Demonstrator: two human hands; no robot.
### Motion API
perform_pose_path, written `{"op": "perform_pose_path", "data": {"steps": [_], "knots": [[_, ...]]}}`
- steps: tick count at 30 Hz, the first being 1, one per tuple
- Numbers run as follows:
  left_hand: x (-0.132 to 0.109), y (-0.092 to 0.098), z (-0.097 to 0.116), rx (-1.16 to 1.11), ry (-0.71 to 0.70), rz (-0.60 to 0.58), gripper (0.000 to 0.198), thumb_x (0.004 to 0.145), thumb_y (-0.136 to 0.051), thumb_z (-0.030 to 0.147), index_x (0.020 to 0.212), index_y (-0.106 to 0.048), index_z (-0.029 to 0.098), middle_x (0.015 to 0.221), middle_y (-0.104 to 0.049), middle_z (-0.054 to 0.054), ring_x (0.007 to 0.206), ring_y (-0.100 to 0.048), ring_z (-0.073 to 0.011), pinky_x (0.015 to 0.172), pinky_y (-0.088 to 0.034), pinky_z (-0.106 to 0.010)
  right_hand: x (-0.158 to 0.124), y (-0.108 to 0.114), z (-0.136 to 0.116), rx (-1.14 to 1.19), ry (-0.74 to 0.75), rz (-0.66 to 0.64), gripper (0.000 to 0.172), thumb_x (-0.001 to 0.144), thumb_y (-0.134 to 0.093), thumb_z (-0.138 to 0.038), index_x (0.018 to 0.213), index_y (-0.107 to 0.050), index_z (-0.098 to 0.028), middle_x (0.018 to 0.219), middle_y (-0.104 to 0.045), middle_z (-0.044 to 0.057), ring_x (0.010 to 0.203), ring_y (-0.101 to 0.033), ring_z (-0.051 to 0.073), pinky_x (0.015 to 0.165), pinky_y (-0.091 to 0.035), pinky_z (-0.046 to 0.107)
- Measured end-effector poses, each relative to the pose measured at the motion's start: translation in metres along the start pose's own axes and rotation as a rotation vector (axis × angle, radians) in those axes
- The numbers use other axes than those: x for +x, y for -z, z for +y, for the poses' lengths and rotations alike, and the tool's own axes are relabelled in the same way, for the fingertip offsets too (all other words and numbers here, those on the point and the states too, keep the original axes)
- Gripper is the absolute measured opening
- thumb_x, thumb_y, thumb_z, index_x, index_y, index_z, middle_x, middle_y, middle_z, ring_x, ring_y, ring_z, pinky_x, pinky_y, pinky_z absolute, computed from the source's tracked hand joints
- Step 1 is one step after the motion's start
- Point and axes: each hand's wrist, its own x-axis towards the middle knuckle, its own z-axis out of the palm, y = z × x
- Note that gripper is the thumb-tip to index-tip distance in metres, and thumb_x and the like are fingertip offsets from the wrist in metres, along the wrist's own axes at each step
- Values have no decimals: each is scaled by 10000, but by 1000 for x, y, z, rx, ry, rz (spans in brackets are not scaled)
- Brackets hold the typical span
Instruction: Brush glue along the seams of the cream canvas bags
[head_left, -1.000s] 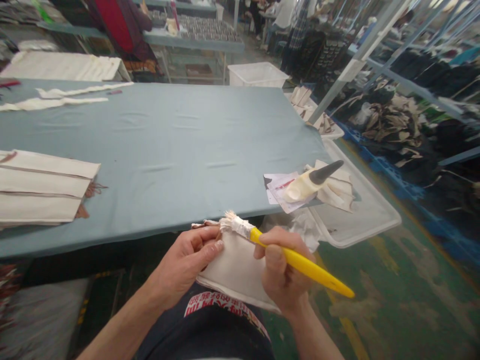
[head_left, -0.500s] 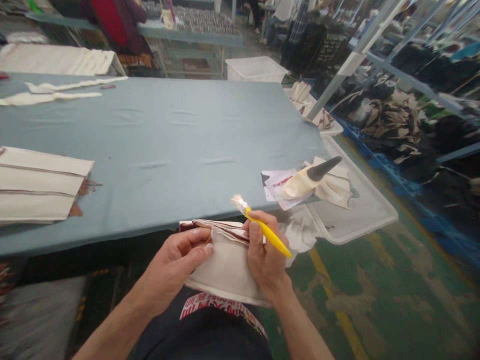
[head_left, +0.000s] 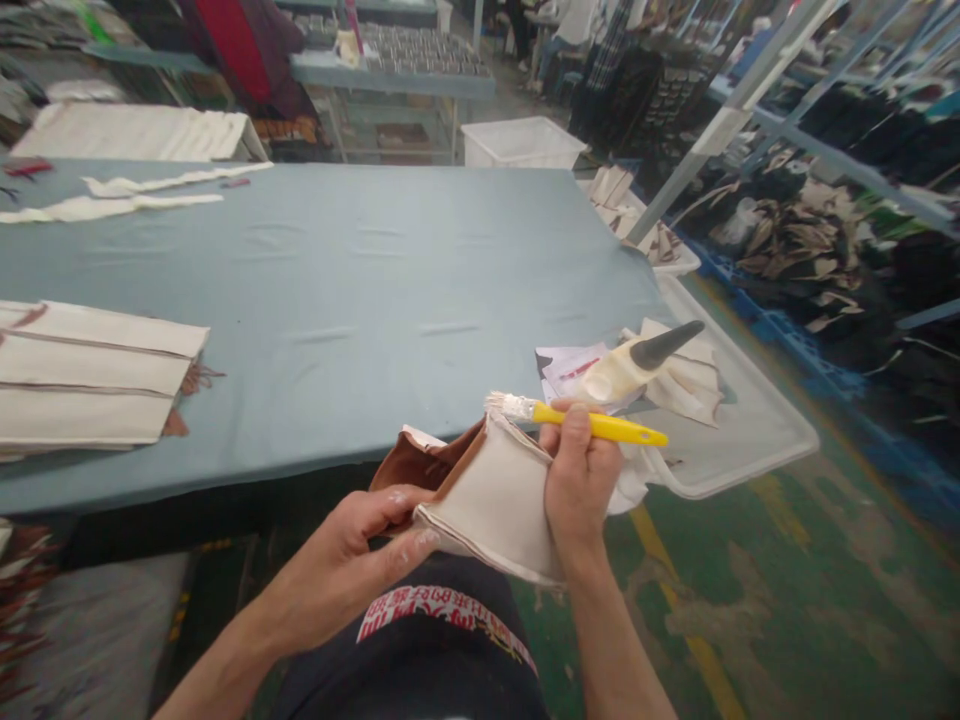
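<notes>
My right hand is closed around a yellow-handled brush, whose bristles are coated with something whitish. The bristles meet the upper corner of a cream fabric pouch with a brown lining, which is spread open toward the left. Those same right fingers also rest against the pouch's right side. At its lower left edge, my left hand pinches the pouch between thumb and fingers; whitish smears show on the fingertips. The pouch is held in front of my lap, at the near edge of the table.
A table with blue-grey cloth stretches ahead. Stacked cream pieces lie at left. At right, a cream-coated container with a dark tip rests over papers, beside a white tray. A metal post rises behind. A person stands across the table.
The pouch has been opened wider and tilted, showing its brown lining. The brush has swung from upright to nearly level, its bristles now at the pouch's corner. My right hand moved right and slightly up.
</notes>
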Motion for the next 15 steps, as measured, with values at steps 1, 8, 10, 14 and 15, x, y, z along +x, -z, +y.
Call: {"op": "perform_pose_path", "data": {"steps": [1, 8, 10, 14, 15], "knots": [[-2, 2, 1, 50, -37, -25, 254, 1027, -666, 346, 1178, -841, 241, 978, -831, -27, 881, -748, -180, 797, -570, -213, -1, -3, 2, -18, 1, -6, 423, 1075, -515, -562, 939, -662, -189, 606, -553, -60, 525, -523, 125, 536, -436, 255], [-9, 16, 5, 272, -184, -9, 221, 990, -633, 230, 1084, -832, 252, 949, -838, 0, 854, -768, -162, 857, -561, -186, -4, -37, 21, -185, 17, -43, 462, 1084, -473, -558, 931, -690, -180, 653, -617, -24, 635, -600, 164, 697, -495, 314], [-10, 22, 4, 315, -201, 31, 251, 993, -571, 202, 1019, -818, 233, 903, -829, 4, 826, -763, -152, 819, -555, -173, -3, -47, 21, -205, 28, -40, 466, 1075, -482, -564, 910, -692, -183, 665, -629, -16, 642, -604, 164, 699, -499, 313], [-13, 35, 4, 355, -193, 64, 258, 1000, -528, 188, 892, -762, 198, 784, -780, 16, 686, -708, -120, 679, -525, -153, -5, -56, 1, -89, 29, 34, 424, 1065, -494, -562, 954, -667, -191, 638, -616, -40, 518, -546, 126, 534, -450, 251], [-14, 38, 3, 361, -196, 77, 258, 1003, -525, 183, 883, -753, 194, 780, -775, 16, 666, -695, -115, 664, -522, -152, -8, -55, -8, -22, 28, 63, 406, 1054, -524, -561, 946, -660, -194, 609, -597, -51, 492, -535, 117, 501, -431, 232]]}}
